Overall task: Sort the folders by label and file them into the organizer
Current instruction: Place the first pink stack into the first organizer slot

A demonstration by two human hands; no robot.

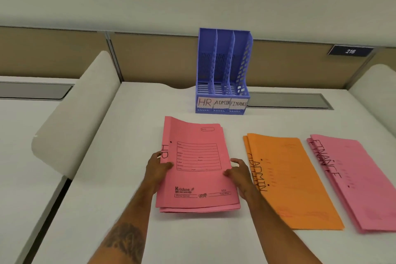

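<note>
A stack of red-pink folders marked HR lies in front of me on the white desk. My left hand grips its left edge with the thumb on top. My right hand grips its right edge. To the right lie an orange ADMIN stack and a pink FINANCE stack, both flat. A blue organizer stands upright behind the HR stack; its three slots are labelled HR, ADMIN and FINANCE, and all three are empty.
A rounded white divider rises along the desk's left side, another at the far right. A grey cable hatch sits right of the organizer. Tan partition panels back the desk, one bearing a plate reading 216.
</note>
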